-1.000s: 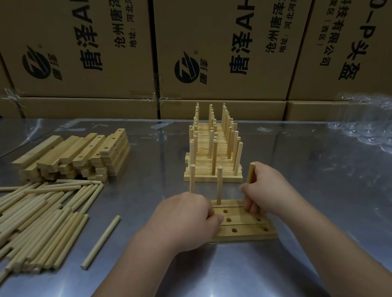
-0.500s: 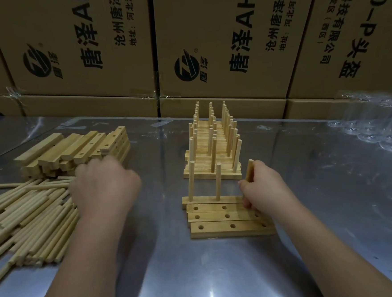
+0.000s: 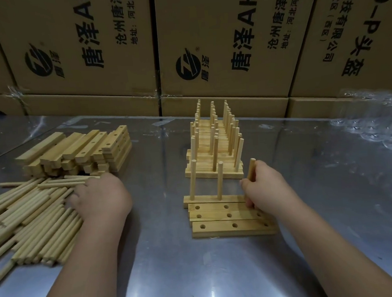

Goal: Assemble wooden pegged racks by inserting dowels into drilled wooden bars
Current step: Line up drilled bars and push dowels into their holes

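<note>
- Left hand (image 3: pixel 101 199) has gone from the bars over to the dowel pile (image 3: pixel 26 218) at 9 o'clock and now lies on top of it. The right hand (image 3: pixel 266 189) has stayed where it was.
- Right hand fingers are wrapped tight round one dowel (image 3: pixel 251 170), at the 3 o'clock end of the back bar (image 3: pixel 207 197).
- I cannot tell if the left hand holds a stick, because its fingers are hidden.
- That dowel stands up. Its long way runs up and down, with the top at 12 o'clock, leaning a tiny bit toward 1 o'clock.
- Two pegs (image 3: pixel 194 183) stand in the same bar. Three empty bars (image 3: pixel 230 227) lie touching it at 6 o'clock.
- If the dowel is pushed in while it leans, it could jam or sit crooked.
- No other hand holds the bar, so it could slide or tip on the shiny table (image 3: pixel 310 210).
- Finished racks (image 3: pixel 213 151) wait at 12 o'clock.
</note>
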